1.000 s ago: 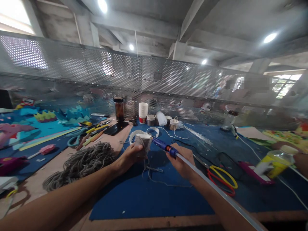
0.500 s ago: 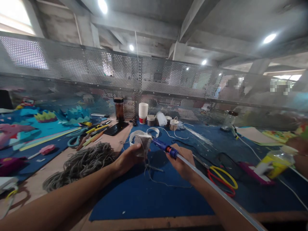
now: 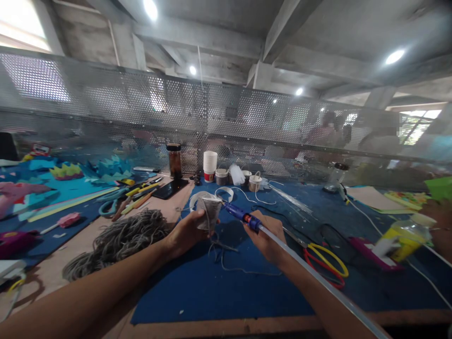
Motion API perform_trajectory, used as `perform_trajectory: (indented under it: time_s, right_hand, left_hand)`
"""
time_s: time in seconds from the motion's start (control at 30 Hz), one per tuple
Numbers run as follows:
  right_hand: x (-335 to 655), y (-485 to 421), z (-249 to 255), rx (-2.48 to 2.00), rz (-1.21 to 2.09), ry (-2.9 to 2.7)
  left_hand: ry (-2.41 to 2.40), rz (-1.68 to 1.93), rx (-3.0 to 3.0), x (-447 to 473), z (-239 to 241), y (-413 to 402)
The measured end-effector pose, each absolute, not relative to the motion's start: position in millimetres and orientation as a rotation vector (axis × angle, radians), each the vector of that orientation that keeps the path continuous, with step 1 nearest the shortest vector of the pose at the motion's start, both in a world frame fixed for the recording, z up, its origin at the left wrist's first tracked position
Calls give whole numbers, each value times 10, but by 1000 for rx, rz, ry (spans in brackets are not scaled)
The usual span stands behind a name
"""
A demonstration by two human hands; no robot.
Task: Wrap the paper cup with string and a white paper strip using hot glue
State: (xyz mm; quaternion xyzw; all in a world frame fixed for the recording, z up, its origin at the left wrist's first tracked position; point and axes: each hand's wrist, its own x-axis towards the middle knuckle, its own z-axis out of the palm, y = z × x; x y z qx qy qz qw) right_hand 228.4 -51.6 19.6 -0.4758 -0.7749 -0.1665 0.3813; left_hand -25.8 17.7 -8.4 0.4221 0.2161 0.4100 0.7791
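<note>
My left hand (image 3: 189,230) is closed around a small paper cup (image 3: 208,217) with grey cord along its side. Loose cord (image 3: 247,271) trails from the cup onto the blue mat. In my right hand (image 3: 266,235) is a blue hot glue gun (image 3: 240,213), a long clear glue stick (image 3: 318,278) running out of its back over my forearm. The gun's nozzle points left and sits at the cup's upper right rim; whether it touches I cannot tell. Just behind the cup lies a white paper strip loop (image 3: 197,200).
A heap of grey cord (image 3: 123,242) lies left of the cup. Behind it are a phone (image 3: 171,188) and scissors (image 3: 111,205). Stacked paper cups (image 3: 210,165) and a brown jar (image 3: 174,162) stand at the back. Red-and-yellow-handled scissors (image 3: 326,263) and a yellow bottle (image 3: 406,238) are right.
My left hand has turned the cup slightly, and the hanging cord has shifted a little. The glue gun stays nearly in place. At the far right, a green thing has come further into view.
</note>
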Motion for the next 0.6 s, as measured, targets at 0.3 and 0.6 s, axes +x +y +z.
perform_trajectory:
  time_s: [0.3, 0.6]
  right_hand:
    - [2294, -521, 175, -1185, -414, -2004]
    - [2277, -537, 190, -1162, -400, -2004]
  left_hand:
    - [451, 864, 942, -257, -99, 189]
    - [479, 871, 952, -238, -92, 179]
